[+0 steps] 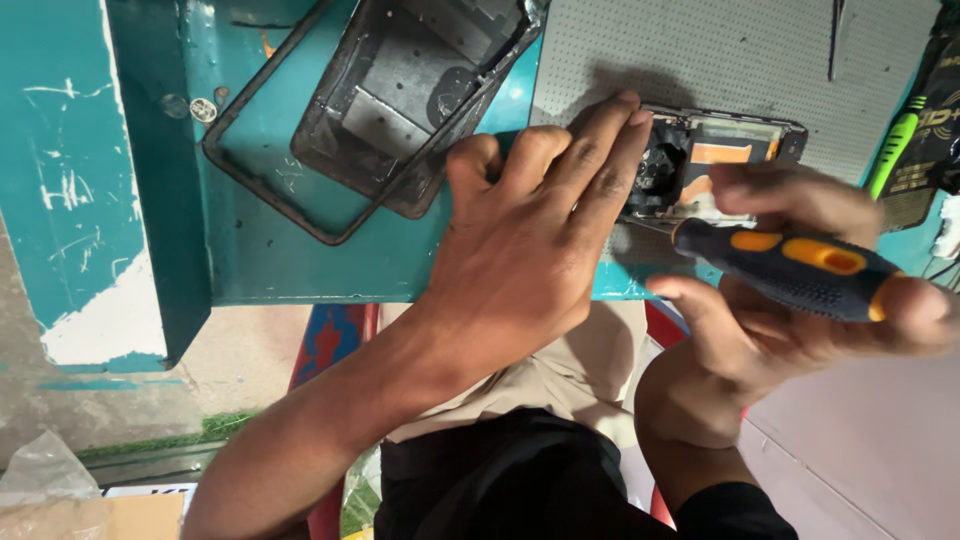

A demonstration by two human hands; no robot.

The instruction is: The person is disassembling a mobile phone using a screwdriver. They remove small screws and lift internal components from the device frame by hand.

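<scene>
1. Your right hand (800, 300) grips a screwdriver (790, 265) with a black handle and orange inlays.
2. The opened phone (715, 165) under your left hand (530, 240) shows black parts and an orange patch.
3. It lies on a pale grey mat (720, 50) with a fine dot pattern.
4. The tabletop (270, 260) is teal, scuffed white at nine o'clock.
5. At twelve o'clock, the phone housing (410, 90) is dark grey with silvery plates; the frame (260, 185) beside it is black.
6. At three o'clock sits a bright green tool (893, 150).

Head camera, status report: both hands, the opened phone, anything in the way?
Left hand pressing down on opened phone. Right hand gripping black-and-orange screwdriver, tip at phone's edge. Detached phone frame lies left, apart from the work.
</scene>
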